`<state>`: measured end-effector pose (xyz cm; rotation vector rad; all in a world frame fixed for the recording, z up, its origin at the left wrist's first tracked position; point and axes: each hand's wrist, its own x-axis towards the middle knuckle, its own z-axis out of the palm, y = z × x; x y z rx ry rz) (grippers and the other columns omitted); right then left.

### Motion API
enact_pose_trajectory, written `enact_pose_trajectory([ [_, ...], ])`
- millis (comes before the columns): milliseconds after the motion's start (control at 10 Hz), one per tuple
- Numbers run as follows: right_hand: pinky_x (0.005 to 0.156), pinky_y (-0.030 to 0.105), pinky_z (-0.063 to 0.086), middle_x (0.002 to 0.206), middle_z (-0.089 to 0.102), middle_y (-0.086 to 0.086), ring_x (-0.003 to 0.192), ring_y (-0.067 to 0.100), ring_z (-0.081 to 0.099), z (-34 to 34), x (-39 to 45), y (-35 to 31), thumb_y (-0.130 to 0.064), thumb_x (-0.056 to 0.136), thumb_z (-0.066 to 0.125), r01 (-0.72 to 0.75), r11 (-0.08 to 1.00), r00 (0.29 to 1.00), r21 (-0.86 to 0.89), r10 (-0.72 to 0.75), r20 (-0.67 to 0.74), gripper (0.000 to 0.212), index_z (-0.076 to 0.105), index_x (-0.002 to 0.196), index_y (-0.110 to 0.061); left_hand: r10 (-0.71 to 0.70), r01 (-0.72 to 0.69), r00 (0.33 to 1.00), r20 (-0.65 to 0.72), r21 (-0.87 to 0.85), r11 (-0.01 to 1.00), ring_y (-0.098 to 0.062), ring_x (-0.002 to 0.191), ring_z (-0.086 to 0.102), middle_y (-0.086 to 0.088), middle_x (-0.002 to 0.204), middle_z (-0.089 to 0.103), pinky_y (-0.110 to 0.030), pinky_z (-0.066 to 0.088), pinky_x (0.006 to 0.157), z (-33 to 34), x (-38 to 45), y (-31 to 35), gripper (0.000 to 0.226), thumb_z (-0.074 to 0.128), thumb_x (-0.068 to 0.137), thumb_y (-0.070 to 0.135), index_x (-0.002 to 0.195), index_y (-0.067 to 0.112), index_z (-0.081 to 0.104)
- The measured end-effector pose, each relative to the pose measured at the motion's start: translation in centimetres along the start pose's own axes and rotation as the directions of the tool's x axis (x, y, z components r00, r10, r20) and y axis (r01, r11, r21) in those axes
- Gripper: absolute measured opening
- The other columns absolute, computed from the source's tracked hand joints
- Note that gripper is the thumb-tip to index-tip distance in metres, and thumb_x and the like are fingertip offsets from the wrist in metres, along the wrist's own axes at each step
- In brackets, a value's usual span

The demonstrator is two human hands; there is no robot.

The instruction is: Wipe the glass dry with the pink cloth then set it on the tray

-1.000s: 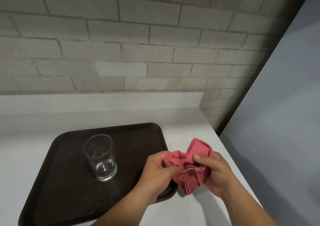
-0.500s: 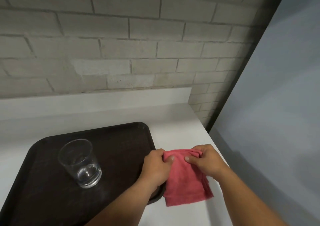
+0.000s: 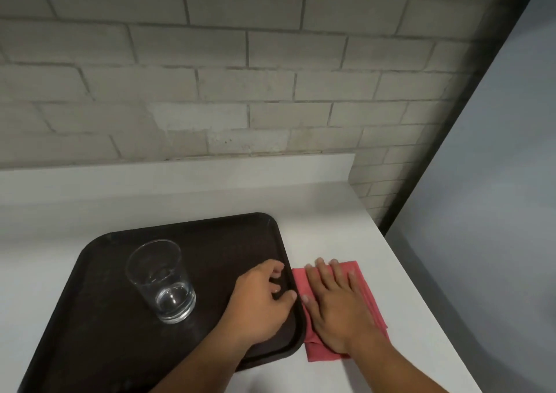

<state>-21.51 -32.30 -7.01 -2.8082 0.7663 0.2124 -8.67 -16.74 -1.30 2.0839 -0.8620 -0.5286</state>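
A clear drinking glass [image 3: 161,281] stands upright on the dark brown tray [image 3: 105,317], left of both hands. The pink cloth [image 3: 359,275] lies folded flat on the white counter just right of the tray's right rim. My right hand [image 3: 334,305] rests palm down on the cloth with its fingers spread, pressing it flat. My left hand [image 3: 261,299] hovers over the tray's right edge, fingers loosely curled and holding nothing. It is well apart from the glass.
The white counter [image 3: 331,230] ends in an edge close to the right of the cloth, with a grey floor below. A pale brick wall and a low white backsplash [image 3: 180,176] stand behind the tray.
The cloth went from bunched in both hands to folded and laid flat on the counter. My left hand let go and moved over the tray; my right hand flattened onto the cloth.
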Motion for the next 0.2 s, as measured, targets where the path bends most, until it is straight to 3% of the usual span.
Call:
enact_pose_trajectory([
  [100, 0.126, 0.048, -0.016, 0.175, -0.015, -0.002, 0.158, 0.025, -0.021, -0.3, 0.8, -0.5, -0.068, 0.098, -0.004, -0.036, 0.998, 0.999, -0.048, 0.036, 0.011, 0.075, -0.012, 0.165, -0.033, -0.057, 0.057, 0.998, -0.006, -0.036, 0.998, 0.000, 0.097, 0.069, 0.013, 0.124, 0.065, -0.002, 0.049, 0.071, -1.0, -0.2, -1.0, 0.057, 0.082, 0.095, 0.027, 0.147, 0.021, 0.061],
  [200, 0.127, 0.052, -0.009, 0.177, -0.009, 0.001, 0.161, 0.029, -0.014, -1.2, 1.8, -1.5, -0.064, 0.102, 0.004, -0.065, 0.998, 0.998, -0.025, 0.065, -0.014, 0.073, -0.005, 0.166, -0.031, -0.067, 0.067, 0.997, -0.049, 0.016, 0.998, -0.008, 0.117, 0.068, 0.004, 0.144, 0.066, -0.009, 0.051, 0.088, -1.9, -0.2, -0.7, 0.069, 0.081, 0.096, 0.033, 0.157, 0.019, 0.053],
])
